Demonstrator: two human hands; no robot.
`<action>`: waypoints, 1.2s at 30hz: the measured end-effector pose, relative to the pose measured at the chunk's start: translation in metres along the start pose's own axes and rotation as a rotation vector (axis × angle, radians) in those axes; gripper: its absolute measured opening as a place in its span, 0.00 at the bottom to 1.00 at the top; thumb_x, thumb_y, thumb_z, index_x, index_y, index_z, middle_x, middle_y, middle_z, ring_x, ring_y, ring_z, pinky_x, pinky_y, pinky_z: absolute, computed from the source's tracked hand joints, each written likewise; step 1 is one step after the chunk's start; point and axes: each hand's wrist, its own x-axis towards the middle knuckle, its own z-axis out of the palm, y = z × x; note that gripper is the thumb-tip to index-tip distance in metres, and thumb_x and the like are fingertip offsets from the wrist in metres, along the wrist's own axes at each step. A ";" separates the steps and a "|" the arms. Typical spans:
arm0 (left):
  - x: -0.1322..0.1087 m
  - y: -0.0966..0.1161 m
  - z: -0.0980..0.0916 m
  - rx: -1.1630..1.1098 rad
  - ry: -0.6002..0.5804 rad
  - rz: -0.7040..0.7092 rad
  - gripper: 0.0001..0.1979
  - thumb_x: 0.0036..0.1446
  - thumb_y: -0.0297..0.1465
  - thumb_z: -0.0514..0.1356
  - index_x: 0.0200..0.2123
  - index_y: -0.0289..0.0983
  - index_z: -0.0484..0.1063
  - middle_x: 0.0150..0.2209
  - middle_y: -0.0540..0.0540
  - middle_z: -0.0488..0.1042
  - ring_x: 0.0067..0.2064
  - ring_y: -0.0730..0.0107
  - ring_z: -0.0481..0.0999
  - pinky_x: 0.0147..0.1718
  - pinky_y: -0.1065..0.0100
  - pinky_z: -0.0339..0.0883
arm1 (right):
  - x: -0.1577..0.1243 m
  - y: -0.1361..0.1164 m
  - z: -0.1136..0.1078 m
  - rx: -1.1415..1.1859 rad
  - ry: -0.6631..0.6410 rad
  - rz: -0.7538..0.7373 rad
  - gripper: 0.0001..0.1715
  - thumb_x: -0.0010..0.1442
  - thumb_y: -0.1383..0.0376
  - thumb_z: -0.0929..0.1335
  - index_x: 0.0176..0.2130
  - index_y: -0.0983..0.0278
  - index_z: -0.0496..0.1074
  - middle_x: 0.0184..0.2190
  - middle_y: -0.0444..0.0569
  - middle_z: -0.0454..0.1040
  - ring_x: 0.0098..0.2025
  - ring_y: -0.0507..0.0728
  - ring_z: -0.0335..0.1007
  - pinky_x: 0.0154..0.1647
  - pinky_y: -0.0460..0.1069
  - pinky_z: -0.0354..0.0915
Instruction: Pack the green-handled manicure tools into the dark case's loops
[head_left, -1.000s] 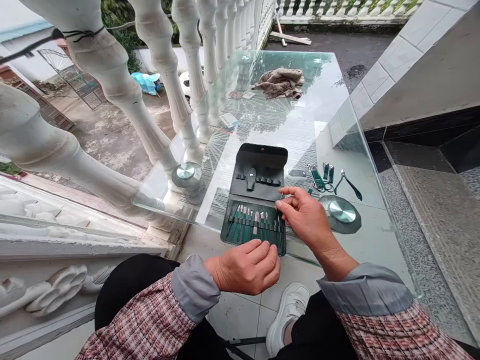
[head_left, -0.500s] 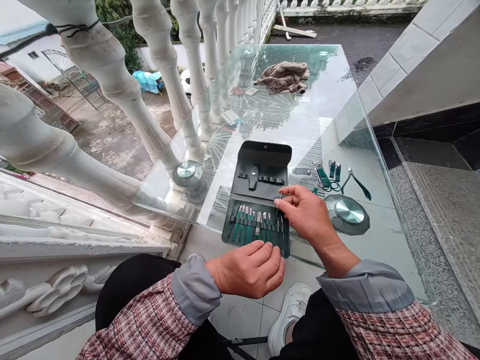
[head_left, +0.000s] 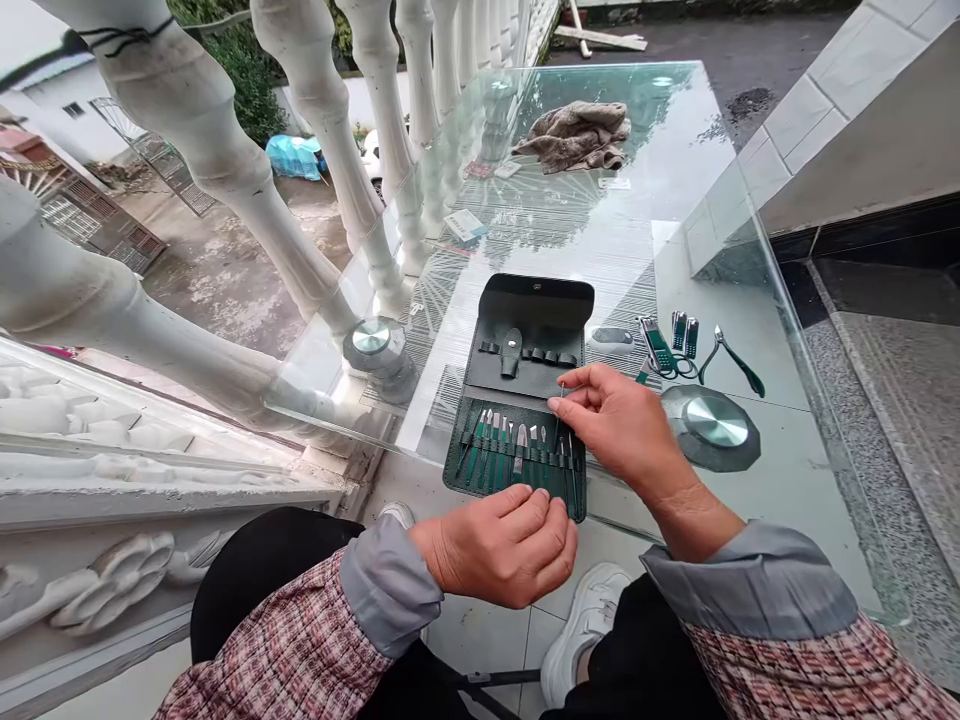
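Observation:
A black manicure case (head_left: pixel 491 378) lies unfolded at the near end of the glass table. Several slim green-handled tools (head_left: pixel 499 445) stand side by side under its lower loops, metal tips pointing away from me. My right hand (head_left: pixel 626 425) is closed in a pinch over the case's right side, thumb and forefinger on a thin metal manicure tool (head_left: pixel 562 390); its lower part runs down toward the loops. My left hand (head_left: pixel 506 545) is curled closed at the near edge of the case, its fingertips against the lower right part. Its thumb is hidden.
Right of the case lie nail clippers (head_left: pixel 658 348), small scissors (head_left: pixel 679 368) and cuticle nippers (head_left: pixel 731 360) by a round metal table support (head_left: pixel 712 420). A brown cloth (head_left: pixel 574 135) and a card (head_left: pixel 465 225) lie farther back. White balusters (head_left: pixel 300 200) line the left.
The view has shifted slightly, so the table and the tools on it sit a little differently in the frame. Both hands keep nearly the same pose at the case.

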 end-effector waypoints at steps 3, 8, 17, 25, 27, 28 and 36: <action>0.000 0.000 0.000 0.003 -0.005 0.000 0.10 0.59 0.29 0.56 0.39 0.30 0.74 0.38 0.41 0.77 0.41 0.64 0.77 0.40 0.64 0.73 | -0.005 -0.003 -0.002 0.054 -0.009 -0.038 0.11 0.50 0.60 0.68 0.35 0.62 0.69 0.21 0.42 0.72 0.23 0.52 0.65 0.27 0.48 0.60; 0.000 0.001 0.001 0.007 0.012 0.000 0.09 0.58 0.29 0.57 0.38 0.30 0.74 0.37 0.40 0.78 0.40 0.64 0.77 0.39 0.65 0.73 | -0.021 -0.005 -0.004 0.129 0.075 -0.161 0.16 0.52 0.61 0.68 0.42 0.62 0.70 0.25 0.42 0.71 0.26 0.51 0.66 0.30 0.48 0.62; 0.001 0.001 0.001 0.040 0.019 -0.003 0.08 0.59 0.27 0.56 0.38 0.31 0.73 0.35 0.42 0.77 0.40 0.65 0.77 0.37 0.66 0.73 | -0.051 0.001 0.008 0.100 -0.070 -0.102 0.16 0.51 0.62 0.68 0.42 0.61 0.68 0.26 0.42 0.74 0.28 0.52 0.69 0.33 0.49 0.64; 0.001 0.000 0.001 0.029 0.045 0.020 0.09 0.59 0.27 0.56 0.40 0.28 0.72 0.35 0.39 0.77 0.40 0.63 0.77 0.37 0.65 0.73 | -0.068 -0.002 0.002 0.139 -0.022 -0.081 0.09 0.53 0.61 0.67 0.35 0.61 0.65 0.28 0.44 0.72 0.30 0.52 0.68 0.33 0.48 0.64; 0.002 -0.002 0.000 0.017 0.090 0.023 0.08 0.58 0.27 0.58 0.40 0.28 0.72 0.34 0.41 0.76 0.38 0.64 0.77 0.37 0.65 0.73 | -0.071 -0.005 -0.003 0.268 -0.046 -0.019 0.10 0.52 0.59 0.68 0.33 0.61 0.65 0.27 0.43 0.70 0.28 0.52 0.67 0.30 0.47 0.64; 0.003 -0.002 0.000 0.011 0.110 0.025 0.08 0.57 0.27 0.58 0.40 0.29 0.72 0.33 0.42 0.76 0.38 0.65 0.77 0.36 0.66 0.73 | -0.073 -0.007 -0.004 0.335 -0.073 0.025 0.12 0.51 0.59 0.69 0.33 0.61 0.65 0.26 0.42 0.69 0.27 0.51 0.66 0.28 0.47 0.64; 0.004 -0.001 -0.003 -0.053 0.214 0.036 0.08 0.59 0.27 0.56 0.37 0.31 0.74 0.29 0.46 0.74 0.34 0.70 0.75 0.32 0.70 0.71 | -0.095 -0.007 -0.009 0.392 -0.200 0.108 0.13 0.55 0.56 0.67 0.33 0.62 0.65 0.25 0.42 0.67 0.26 0.50 0.64 0.26 0.46 0.63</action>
